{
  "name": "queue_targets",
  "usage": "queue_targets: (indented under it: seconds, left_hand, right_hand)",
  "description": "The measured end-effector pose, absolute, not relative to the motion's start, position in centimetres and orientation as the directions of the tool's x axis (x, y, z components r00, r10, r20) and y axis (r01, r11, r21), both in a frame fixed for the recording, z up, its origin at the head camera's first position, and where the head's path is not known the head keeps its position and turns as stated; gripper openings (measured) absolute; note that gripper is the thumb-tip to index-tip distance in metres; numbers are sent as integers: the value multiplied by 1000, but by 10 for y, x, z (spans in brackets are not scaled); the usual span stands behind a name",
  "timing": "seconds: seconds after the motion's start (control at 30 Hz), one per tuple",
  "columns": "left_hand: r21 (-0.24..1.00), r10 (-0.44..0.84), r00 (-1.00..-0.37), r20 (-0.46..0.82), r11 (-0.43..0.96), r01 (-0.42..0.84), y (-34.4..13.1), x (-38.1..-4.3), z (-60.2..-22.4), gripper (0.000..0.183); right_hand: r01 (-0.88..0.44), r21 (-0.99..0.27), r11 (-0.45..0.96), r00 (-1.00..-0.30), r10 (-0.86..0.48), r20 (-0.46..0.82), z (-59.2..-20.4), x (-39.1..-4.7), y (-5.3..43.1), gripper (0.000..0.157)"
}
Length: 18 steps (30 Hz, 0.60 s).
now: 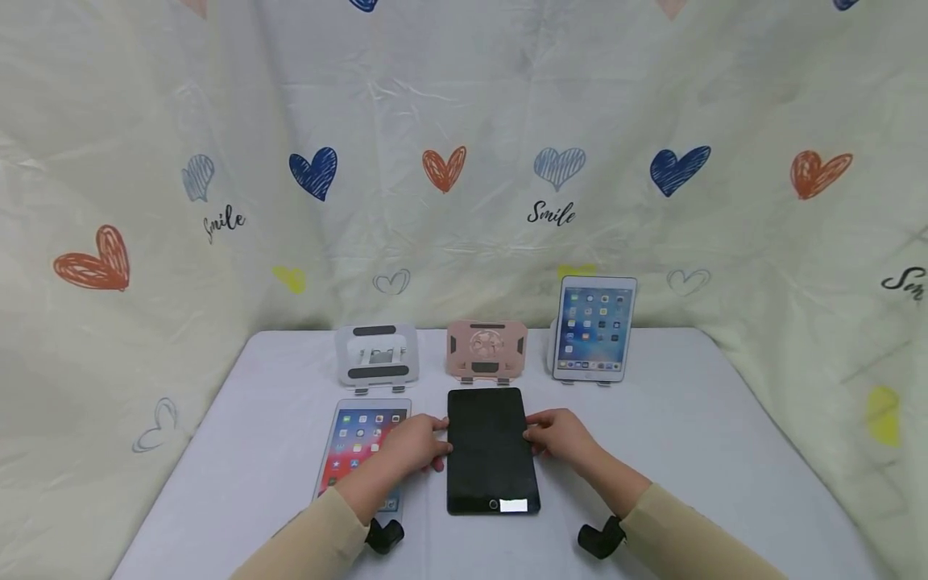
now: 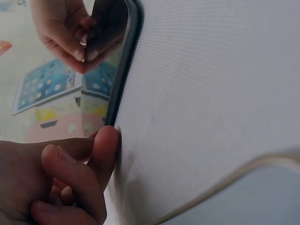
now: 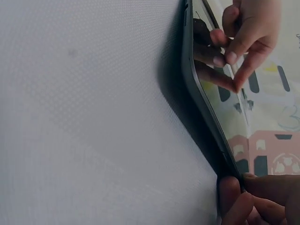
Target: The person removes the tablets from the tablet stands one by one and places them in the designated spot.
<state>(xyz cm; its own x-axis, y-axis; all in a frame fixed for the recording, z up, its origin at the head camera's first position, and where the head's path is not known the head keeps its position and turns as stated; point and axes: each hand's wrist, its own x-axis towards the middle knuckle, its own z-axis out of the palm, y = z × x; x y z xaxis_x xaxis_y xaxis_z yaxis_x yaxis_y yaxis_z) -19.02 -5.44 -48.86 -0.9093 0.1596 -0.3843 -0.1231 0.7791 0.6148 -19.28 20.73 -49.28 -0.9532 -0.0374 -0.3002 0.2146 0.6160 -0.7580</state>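
Observation:
In the head view a black tablet with a dark screen lies between my two hands at the middle of the table. My left hand pinches its left long edge, and my right hand pinches the right one. Up close in the left wrist view, the fingers are at the tablet's dark rim. The right wrist view has the thumb and fingers on the rim, with a dark shadow under the tablet's edge. The glossy screen reflects the hands.
A lit white tablet lies at the left, partly under my left forearm. Behind stand a white stand and a pink stand. Another lit white tablet leans upright at the back right. A patterned curtain hangs behind the table.

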Motion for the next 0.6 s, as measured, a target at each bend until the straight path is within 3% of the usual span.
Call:
queue_targets:
  seconds: [0.6]
  left_hand:
    - [676,210,-890,-404,725,-136,-59,-180,-488,62]
  right_hand:
    - [182,-681,709,-937,-85,-339,-489,-195,208,33]
